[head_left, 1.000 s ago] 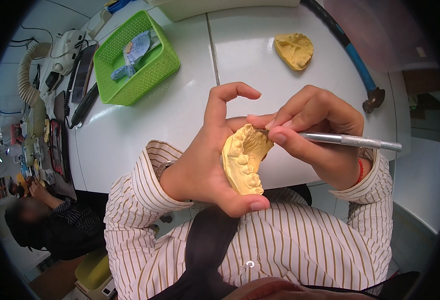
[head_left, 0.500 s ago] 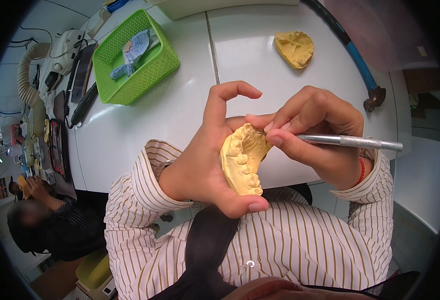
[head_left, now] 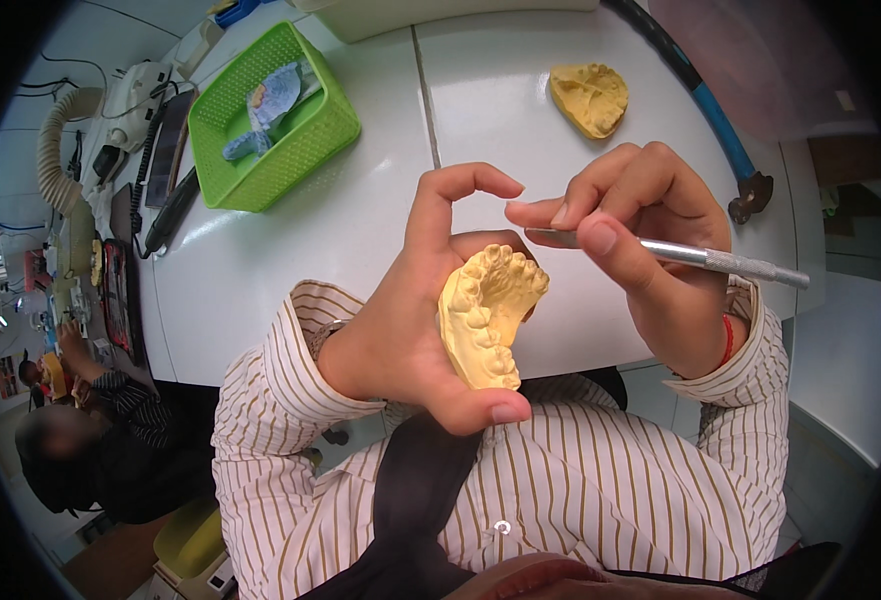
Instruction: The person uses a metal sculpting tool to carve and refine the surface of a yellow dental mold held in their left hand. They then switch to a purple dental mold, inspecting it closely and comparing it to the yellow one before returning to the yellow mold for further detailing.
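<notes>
My left hand [head_left: 410, 320] grips a yellow plaster dental cast [head_left: 482, 318], its row of teeth facing up and to the right. The thumb lies along the cast's near end, and the index finger arches free above it. In my right hand [head_left: 650, 240] is a slim metal craft knife [head_left: 720, 260] with a knurled handle, pinched between thumb and fingers. Its blade points left, just above the cast's far edge and apart from it. A second yellow cast [head_left: 589, 98] lies on the white table at the far right.
A green plastic basket [head_left: 335, 135] with blue impression pieces [head_left: 275, 98] stands at the far left. A hammer with a blue and black handle [head_left: 715, 120] lies along the right. At the left are a ribbed hose [head_left: 57, 150], a black handpiece [head_left: 170, 212] and a seated co-worker [head_left: 110, 450].
My right hand has lifted the knife off the cast's teeth and drawn it slightly away. The left hand and cast have barely moved. The co-worker's hand has shifted.
</notes>
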Tool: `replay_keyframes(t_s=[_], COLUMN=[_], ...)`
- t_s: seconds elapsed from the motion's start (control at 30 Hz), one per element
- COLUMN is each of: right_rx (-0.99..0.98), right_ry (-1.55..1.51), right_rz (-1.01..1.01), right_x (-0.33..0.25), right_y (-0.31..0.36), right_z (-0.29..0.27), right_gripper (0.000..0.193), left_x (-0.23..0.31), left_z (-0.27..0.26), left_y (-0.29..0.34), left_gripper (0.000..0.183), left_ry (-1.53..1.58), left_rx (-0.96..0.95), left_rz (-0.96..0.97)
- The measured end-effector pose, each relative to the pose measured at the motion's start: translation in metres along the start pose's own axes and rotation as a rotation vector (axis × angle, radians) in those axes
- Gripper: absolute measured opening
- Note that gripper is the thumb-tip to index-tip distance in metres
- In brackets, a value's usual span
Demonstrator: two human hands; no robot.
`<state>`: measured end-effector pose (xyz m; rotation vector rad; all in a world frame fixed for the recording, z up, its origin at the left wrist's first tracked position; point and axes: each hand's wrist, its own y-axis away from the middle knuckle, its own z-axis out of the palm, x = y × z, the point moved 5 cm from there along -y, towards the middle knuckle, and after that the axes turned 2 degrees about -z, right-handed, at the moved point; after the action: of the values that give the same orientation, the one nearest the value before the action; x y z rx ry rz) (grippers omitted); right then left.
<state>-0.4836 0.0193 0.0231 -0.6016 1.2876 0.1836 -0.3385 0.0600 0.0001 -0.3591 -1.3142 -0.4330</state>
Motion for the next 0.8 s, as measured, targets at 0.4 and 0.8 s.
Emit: replay_keyframes(t_s=[0.4,0.8], right_rx=[-0.194,-0.115], right_ry=[0.553,0.261], right_rz=[-0.383,-0.150], right_x=[-0.020,-0.006], right_y=[0.000,0.005], right_z=[0.007,0.002], right_gripper=[0.020,0.026], left_x=[0.008,0.006], left_z=[0.002,0.008], left_y=[-0.001,0.000], left_gripper=[0.121,0.105], left_ry=[-0.409,-0.565], left_rx=[-0.173,-0.174], left_rz=[0.267,0.253])
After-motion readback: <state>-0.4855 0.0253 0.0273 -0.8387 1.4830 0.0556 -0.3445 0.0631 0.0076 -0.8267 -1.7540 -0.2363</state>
